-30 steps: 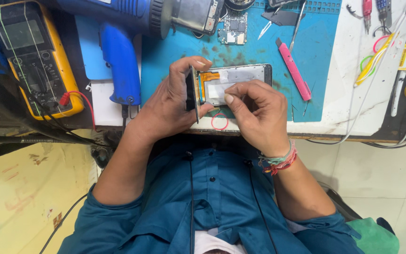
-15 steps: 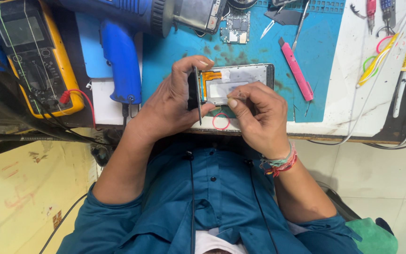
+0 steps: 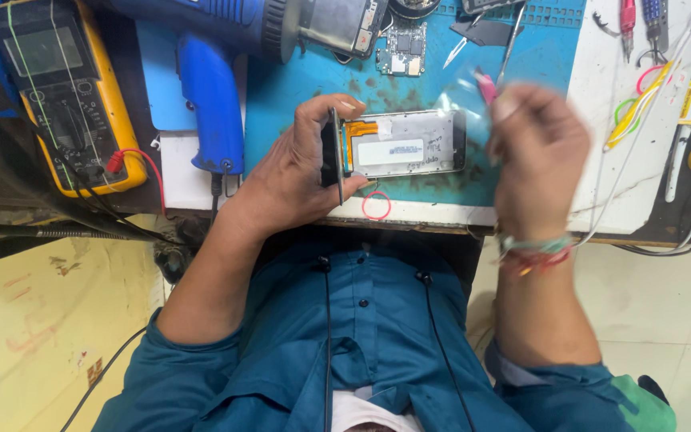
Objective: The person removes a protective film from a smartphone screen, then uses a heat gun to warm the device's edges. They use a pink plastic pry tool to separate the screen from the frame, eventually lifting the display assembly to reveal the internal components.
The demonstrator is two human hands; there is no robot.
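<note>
Left hand [image 3: 293, 180] clamped the opened phone [image 3: 397, 146] at its left end, thumb and fingers pinching the thin edge, at frame centre over the blue mat [image 3: 297, 88]. Right hand [image 3: 537, 148] hung blurred just right of it, curled near a pink tool [image 3: 485, 84]; whether it gripped anything could not be told. Risk judged: the orange flex ribbon [image 3: 359, 128], thin and creased, could tear if the raised panel twisted. Metal shield looked matte grey, flat, rectangular. Multimeter [image 3: 65, 96] lay upper left, hard yellow casing.
</note>
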